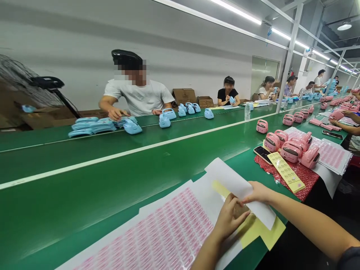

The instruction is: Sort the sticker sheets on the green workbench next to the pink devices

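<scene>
My right hand (258, 193) grips the edge of a white paper sheet (227, 176), which is lifted and curled. Close beside it, my left hand (229, 219) has its fingers bent and thumb stretched out around a brownish, shiny patch (239, 210) that I cannot identify. Yellow paper (272, 232) lies under both hands, partly covered by the white sheet. To the left of my left hand, a sheet of pink stickers (157, 228) in rows is spread on the green table, its lower end running out of view.
Pink handheld toy-like cases (291, 150) sit on the right by a phone (262, 154), a yellow sticker card (286, 171) and red patterned wrap (308, 180). Across the green conveyor (118, 172), a co-worker (137, 93) handles light-blue parts (92, 125). A bottle (247, 111) stands beyond.
</scene>
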